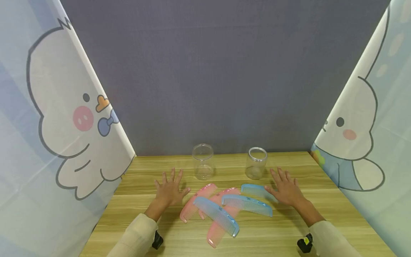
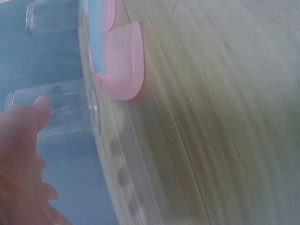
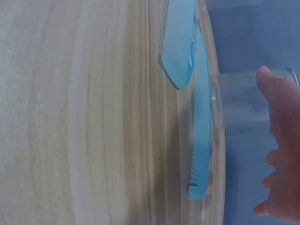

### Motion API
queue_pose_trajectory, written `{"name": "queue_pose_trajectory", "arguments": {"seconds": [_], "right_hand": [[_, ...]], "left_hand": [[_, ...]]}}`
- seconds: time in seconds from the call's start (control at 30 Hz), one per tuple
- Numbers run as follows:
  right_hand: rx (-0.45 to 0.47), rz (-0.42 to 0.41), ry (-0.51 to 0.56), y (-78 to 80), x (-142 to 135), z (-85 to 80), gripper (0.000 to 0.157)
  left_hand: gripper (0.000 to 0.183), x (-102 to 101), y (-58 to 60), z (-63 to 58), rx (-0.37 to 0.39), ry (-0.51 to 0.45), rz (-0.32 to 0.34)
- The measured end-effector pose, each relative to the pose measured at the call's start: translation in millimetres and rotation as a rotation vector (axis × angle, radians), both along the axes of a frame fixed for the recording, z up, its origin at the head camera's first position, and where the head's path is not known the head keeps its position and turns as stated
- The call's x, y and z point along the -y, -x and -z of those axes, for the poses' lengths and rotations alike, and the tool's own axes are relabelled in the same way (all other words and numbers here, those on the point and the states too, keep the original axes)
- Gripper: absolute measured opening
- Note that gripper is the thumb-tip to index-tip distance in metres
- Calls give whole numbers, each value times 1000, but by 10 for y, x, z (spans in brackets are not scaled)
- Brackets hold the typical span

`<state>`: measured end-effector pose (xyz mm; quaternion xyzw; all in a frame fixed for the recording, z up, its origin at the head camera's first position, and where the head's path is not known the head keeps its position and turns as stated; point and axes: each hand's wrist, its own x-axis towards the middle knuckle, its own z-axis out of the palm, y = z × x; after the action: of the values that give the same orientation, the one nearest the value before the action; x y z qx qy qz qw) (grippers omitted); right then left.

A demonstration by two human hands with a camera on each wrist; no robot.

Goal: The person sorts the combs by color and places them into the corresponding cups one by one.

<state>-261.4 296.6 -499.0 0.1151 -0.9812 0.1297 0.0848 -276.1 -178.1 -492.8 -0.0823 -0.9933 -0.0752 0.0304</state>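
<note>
Both hands are spread with the fingers apart and hold nothing. My left hand (image 1: 169,191) hovers to the left of a loose pile of combs, nearest a pink comb (image 1: 189,211). On the other side, my right hand (image 1: 287,191) overlaps the end of a blue comb (image 1: 252,189) in the head view. Two more pink combs lie in the pile, one (image 1: 214,235) toward the front. Across them rests a blue comb (image 1: 215,211), with another blue comb (image 1: 247,204) beside it. The right wrist view shows the right hand's thumb (image 3: 269,84) raised above the table.
Behind the combs stand two clear jars, a left jar (image 1: 203,162) and a right jar (image 1: 256,163), both upright and open at the top. A grey backdrop (image 1: 199,78) rises at the table's back edge. Printed cartoon curtains (image 1: 61,89) flank the wooden table (image 1: 179,242).
</note>
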Motion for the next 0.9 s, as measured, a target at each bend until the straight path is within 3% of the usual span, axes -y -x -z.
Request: {"name": "queue_pose_trajectory", "arguments": {"seconds": [0.27,0.6,0.9], "right_hand": [[-9,-22,16,12,-52,24,84],[-77,-67,38,-29,-66,36,82],[-127,-145,112,-18,-31,51,78]], "left_hand": [[90,-6,-4,-39,17,1,0],[95,-4,25,-71,60,-116,8],[96,-50,165,-79,27,-418,84]]}}
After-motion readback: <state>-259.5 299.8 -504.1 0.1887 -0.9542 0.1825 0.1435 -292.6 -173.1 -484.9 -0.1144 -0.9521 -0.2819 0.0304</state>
